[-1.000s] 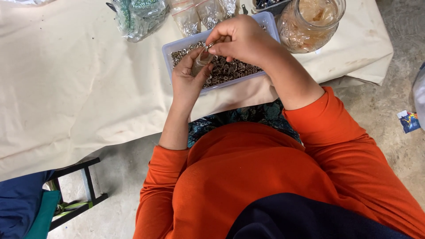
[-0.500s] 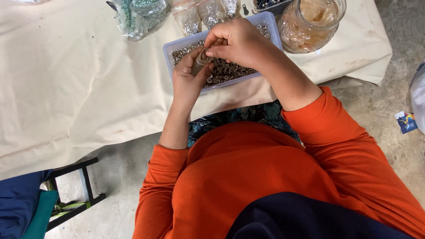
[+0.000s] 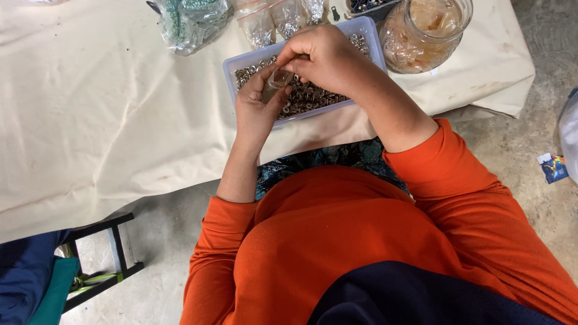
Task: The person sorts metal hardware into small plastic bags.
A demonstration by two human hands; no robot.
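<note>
My left hand (image 3: 256, 108) holds a small clear plastic bag (image 3: 275, 82) upright over a clear plastic tray (image 3: 232, 63) filled with several small metal rings (image 3: 307, 96). My right hand (image 3: 325, 57) is curled at the bag's mouth, its fingertips pinched together there; whether a ring is between them is hidden. Both hands hover just above the tray, at the near edge of the table covered in cream cloth (image 3: 108, 120).
Behind the tray lie several clear bags of beads, one with green beads (image 3: 189, 21). A glass jar (image 3: 424, 33) with pale contents stands at the right. A black stool frame (image 3: 102, 253) and blue fabric (image 3: 27, 277) sit on the concrete floor at lower left.
My right hand has shifted slightly left and closer to the bag's mouth. My left hand stays in place with the bag.
</note>
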